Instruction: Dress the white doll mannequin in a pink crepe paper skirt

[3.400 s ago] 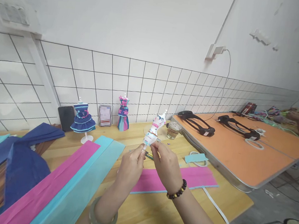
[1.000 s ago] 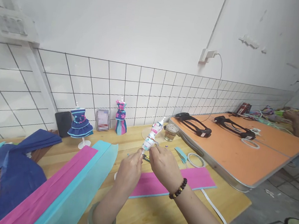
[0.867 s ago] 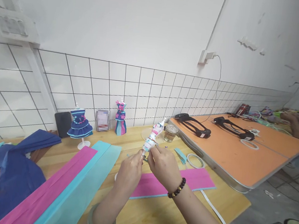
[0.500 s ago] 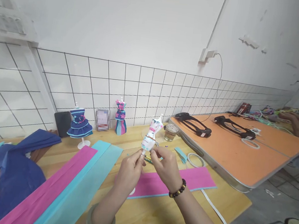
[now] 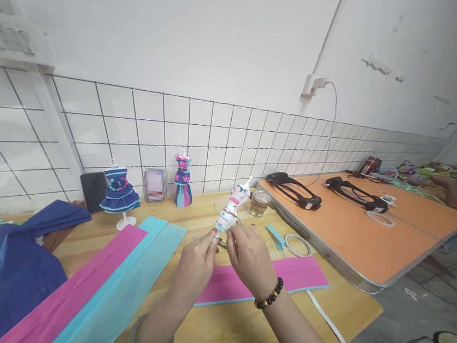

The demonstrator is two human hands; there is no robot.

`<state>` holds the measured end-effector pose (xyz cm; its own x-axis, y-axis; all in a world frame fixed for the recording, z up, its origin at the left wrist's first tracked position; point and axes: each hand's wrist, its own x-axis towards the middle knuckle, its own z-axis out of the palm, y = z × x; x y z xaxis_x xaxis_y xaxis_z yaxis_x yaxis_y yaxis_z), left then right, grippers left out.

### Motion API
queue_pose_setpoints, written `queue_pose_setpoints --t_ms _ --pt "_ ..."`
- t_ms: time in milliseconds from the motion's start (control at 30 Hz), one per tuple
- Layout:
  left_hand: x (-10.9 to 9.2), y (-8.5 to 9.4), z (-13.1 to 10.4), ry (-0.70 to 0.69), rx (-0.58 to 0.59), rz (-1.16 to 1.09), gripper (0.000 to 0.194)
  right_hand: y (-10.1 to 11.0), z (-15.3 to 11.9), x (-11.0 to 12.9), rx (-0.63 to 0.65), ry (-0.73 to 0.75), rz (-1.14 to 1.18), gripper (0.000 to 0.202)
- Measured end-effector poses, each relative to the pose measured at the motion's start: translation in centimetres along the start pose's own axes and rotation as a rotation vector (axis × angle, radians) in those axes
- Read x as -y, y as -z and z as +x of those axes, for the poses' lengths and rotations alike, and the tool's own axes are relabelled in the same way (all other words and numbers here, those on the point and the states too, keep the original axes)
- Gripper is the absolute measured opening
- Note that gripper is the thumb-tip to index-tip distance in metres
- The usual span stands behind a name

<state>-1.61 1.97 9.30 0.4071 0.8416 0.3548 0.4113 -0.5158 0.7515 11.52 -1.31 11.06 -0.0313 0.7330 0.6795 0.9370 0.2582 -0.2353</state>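
A miniature dress form (image 5: 232, 208), white with pink, blue and brown patches on its torso, leans to the right above the table. My left hand (image 5: 195, 264) is closed round the stem under the torso. Fingers bent and pinched together, my right hand (image 5: 252, 259) touches the lower right edge of the torso; its fingertips are partly hidden. Beneath both hands lies a magenta cloth strip (image 5: 299, 273) with a light-blue edge. Two dressed miniature forms stand at the back: one in a tiered navy dress (image 5: 121, 192), one in a pink, navy and turquoise gown (image 5: 183, 183).
Magenta and turquoise fabric (image 5: 130, 270) and navy cloth (image 5: 27, 270) spread over the left side. A glass cup (image 5: 260, 202), a tape roll (image 5: 298, 245) and a turquoise scrap (image 5: 274, 236) lie behind the right hand. Black headsets (image 5: 294, 190) rest on the orange table (image 5: 369, 237). Another person's hand (image 5: 453, 191) shows far right.
The dress form has tilted further to the right and turned a little. My right hand has shifted slightly left along its lower edge, fingers more bent. The left hand keeps its hold.
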Motion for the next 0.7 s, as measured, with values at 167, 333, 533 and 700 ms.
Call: queue_pose_setpoints --t_ms 167,333,533,700 --pt "-0.52 0.23 -0.10 -0.011 0.027 -0.035 0.028 0.18 -0.03 -0.23 -0.040 -0.031 0.046 0.022" --pt "-0.63 0.27 -0.04 0.049 0.086 -0.261 0.028 0.35 -0.42 -0.52 -0.033 -0.100 0.172 0.024" --pt "-0.16 0.18 0.11 0.041 0.057 -0.263 0.028 0.49 -0.48 -0.42 0.044 -0.127 0.282 0.025" --pt "-0.29 0.25 0.02 -0.020 0.009 -0.060 0.028 0.04 -0.28 -0.19 -0.012 -0.054 0.095 0.021"
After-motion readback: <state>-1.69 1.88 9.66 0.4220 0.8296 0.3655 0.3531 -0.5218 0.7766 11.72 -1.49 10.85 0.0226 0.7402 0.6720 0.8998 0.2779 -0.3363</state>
